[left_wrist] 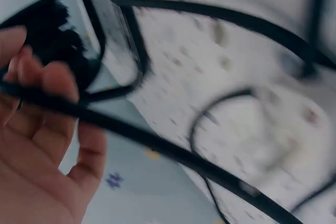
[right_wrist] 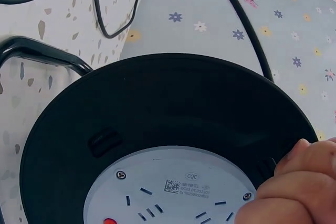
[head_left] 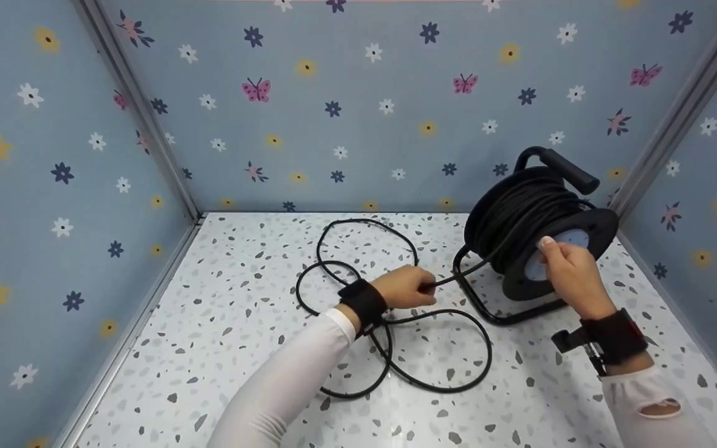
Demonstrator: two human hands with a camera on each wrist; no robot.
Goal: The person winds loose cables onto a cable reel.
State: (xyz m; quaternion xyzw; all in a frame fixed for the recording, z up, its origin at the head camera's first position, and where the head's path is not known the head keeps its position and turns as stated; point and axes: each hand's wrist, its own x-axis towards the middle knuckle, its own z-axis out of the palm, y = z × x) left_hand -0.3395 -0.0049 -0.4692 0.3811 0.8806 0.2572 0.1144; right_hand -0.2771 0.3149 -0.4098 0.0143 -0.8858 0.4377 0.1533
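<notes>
A black cable reel with a pale blue-grey centre plate stands tilted at the right in the head view. My left hand holds the black cable left of the reel, with the cable lying across its curled fingers in the left wrist view. On the reel's face, my right hand has its fingers curled by the disc's outer part; what they pinch is hidden behind them. The right wrist view shows these fingers at the edge of the black disc.
Several loose cable loops lie on the speckled white table, beneath and around my left hand. The reel stands on a black tube frame and has a carrying handle on top. Flower-patterned walls enclose the back and sides.
</notes>
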